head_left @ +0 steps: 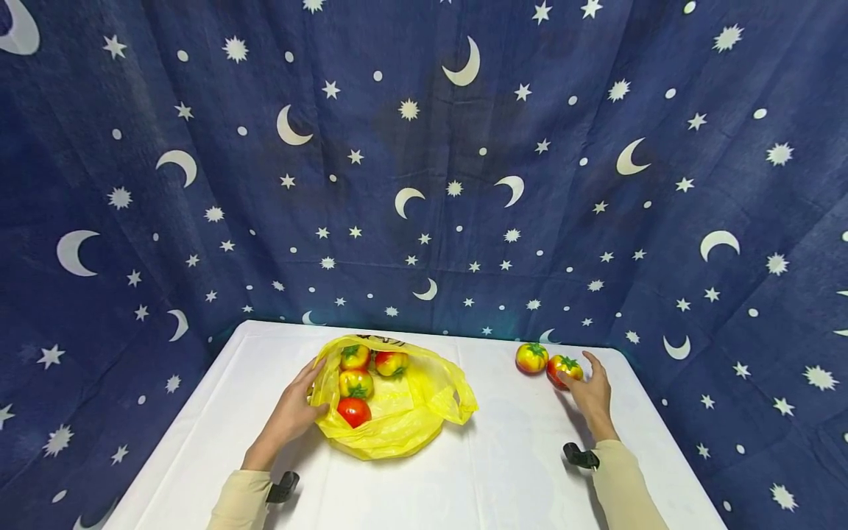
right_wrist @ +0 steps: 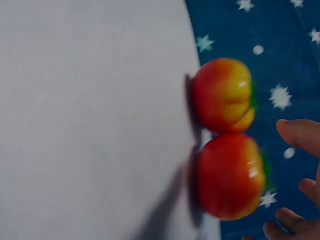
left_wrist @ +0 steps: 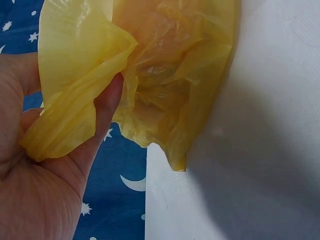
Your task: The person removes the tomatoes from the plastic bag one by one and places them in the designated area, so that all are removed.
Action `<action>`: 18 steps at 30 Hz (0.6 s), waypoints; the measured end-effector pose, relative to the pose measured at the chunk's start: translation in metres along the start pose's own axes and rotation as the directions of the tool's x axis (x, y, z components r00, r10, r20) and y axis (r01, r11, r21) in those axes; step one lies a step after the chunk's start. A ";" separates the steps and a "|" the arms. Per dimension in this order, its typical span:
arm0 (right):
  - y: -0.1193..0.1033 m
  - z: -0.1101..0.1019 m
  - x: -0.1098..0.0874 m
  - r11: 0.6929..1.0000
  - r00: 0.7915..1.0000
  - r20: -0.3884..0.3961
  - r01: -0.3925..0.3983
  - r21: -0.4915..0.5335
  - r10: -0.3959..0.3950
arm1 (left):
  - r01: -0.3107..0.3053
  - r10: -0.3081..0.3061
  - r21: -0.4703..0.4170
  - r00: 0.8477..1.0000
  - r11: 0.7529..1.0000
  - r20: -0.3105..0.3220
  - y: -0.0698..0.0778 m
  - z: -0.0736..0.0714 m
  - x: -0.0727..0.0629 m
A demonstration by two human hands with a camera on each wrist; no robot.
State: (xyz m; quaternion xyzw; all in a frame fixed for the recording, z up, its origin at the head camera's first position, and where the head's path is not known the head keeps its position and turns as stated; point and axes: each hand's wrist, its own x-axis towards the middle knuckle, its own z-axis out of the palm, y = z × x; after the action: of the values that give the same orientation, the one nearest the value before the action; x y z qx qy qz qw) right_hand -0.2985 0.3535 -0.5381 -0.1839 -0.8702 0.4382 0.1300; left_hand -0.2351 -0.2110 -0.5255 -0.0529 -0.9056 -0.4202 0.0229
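Over at the far right of the surface [head_left: 517, 464], the right-hand tomato [head_left: 562, 366] lies just left of the right hand [head_left: 594, 391], its grip spread and empty, while the left hand [head_left: 291, 408] pinches the yellow bag [head_left: 397, 436].

A navy moon-and-star curtain [head_left: 424, 165] hangs behind a white table [head_left: 517, 464].

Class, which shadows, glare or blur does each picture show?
Head: a shadow on the table by the right hand; left wrist: glints on the bag, a broad shadow beside it; right wrist: shadows left of both fruits, a glint on the lower, slight blur.
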 end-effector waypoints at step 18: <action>-0.077 -0.027 -0.040 0.943 0.963 -0.115 0.264 0.201 -0.245 | -0.033 0.033 0.004 0.999 0.999 -0.023 0.000 0.001 -0.003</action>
State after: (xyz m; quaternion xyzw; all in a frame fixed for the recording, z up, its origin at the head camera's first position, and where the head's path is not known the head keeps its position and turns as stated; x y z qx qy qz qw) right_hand -0.2678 0.3132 -0.4625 -0.0741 -0.8276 0.5006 0.2429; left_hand -0.2323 -0.2106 -0.5264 -0.0631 -0.9050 -0.4189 0.0402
